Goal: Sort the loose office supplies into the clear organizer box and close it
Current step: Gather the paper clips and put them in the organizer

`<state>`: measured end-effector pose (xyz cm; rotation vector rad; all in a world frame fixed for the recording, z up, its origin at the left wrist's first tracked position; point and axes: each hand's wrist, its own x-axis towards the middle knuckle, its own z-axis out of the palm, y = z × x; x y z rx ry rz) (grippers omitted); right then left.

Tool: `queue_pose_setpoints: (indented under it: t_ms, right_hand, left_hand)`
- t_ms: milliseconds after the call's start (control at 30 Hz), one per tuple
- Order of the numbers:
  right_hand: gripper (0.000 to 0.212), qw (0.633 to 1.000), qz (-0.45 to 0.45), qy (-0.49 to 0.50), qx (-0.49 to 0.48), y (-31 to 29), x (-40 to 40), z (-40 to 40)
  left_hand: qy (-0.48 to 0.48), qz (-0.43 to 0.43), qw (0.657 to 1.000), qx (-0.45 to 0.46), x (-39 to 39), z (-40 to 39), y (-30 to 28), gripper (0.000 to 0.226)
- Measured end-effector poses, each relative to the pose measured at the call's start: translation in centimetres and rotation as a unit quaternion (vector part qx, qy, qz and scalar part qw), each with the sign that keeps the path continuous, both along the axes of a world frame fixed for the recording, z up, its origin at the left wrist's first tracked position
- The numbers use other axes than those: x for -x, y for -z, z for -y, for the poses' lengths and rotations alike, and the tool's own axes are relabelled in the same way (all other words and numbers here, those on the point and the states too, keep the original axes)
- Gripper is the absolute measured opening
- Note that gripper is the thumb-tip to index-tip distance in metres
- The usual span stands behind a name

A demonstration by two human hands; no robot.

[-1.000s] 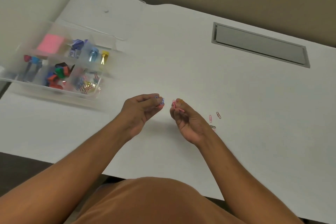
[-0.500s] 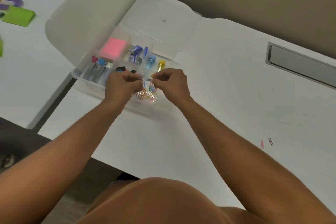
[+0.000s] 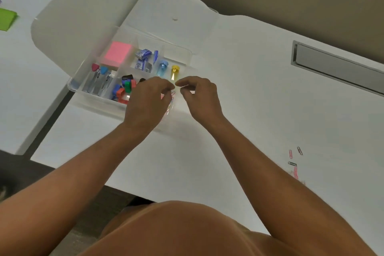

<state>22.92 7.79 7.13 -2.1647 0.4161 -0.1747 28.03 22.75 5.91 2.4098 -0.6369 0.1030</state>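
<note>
1. Left grip (image 3: 148,100) and right grip (image 3: 197,93) hover over the near-right compartment of the clear organizer box (image 3: 87,89); fingertips pinched, contents blurred, cannot tell.
2. Loose paper clips (image 3: 294,158) lie on the desk (image 3: 249,68), well right of the right grip.
3. Judgement: clips are light, stiff, slippery wire; pinch each across its flat loops.

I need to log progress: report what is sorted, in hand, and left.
Done: the organizer box already holds sticky notes and binder clips. In hand: left hand and right hand hover over its near-right compartment. Left: paper clips on the desk; box open.
</note>
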Motion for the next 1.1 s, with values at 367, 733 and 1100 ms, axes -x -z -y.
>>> queue_pose_setpoints:
  t_ms: [367, 733, 1100]
  right_hand:
    - [0.044, 0.938, -0.239, 0.244, 0.060, 3.3, 28.3, 16.0]
    - [0.063, 0.943, -0.221, 0.247, -0.018, 6.9, 31.4, 17.6]
    - [0.028, 0.977, -0.073, 0.131, 0.151, 7.9, 30.1, 24.9]
  left_hand:
    - [0.359, -0.131, 0.914, -0.135, 16.0, 10.2, 3.4, 0.036]
    - [0.383, -0.075, 0.898, -0.204, 23.8, 18.5, 7.0, 0.046]
    - [0.305, -0.062, 0.934, -0.177, 24.1, 22.4, 7.2, 0.044]
